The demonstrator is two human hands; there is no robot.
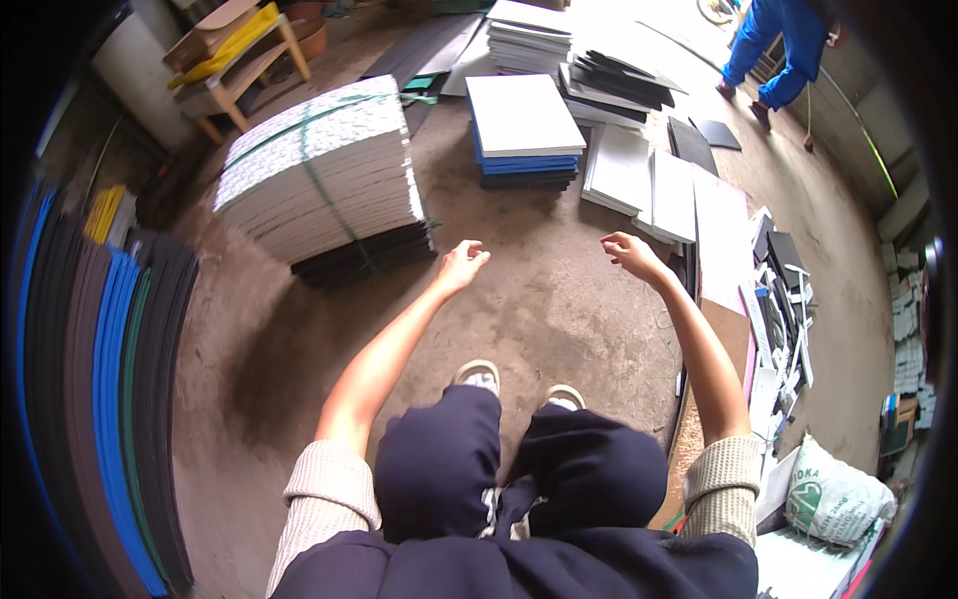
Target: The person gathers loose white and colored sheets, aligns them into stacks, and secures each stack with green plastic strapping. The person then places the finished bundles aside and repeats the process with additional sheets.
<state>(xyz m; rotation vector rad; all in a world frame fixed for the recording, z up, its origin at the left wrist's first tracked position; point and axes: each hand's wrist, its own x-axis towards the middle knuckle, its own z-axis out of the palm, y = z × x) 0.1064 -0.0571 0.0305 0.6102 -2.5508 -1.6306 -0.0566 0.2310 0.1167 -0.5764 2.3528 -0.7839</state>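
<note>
Both my arms reach forward over a bare concrete floor (559, 299). My left hand (462, 265) is empty, fingers loosely curled and apart, near the corner of a strapped bundle of pale patterned sheets (319, 170). My right hand (631, 255) also holds nothing, its fingers bent and apart, close to some white boards (649, 185) lying on the floor. My knees in dark trousers and my two light shoes (519, 384) show below the hands.
A stack of white and blue sheets (524, 130) lies ahead. Dark and blue sheets stand on edge at the left (120, 399). Offcuts and a white sack (838, 499) crowd the right side. A person in blue trousers (778, 50) walks at the far right. A wooden stool (239, 70) stands far left.
</note>
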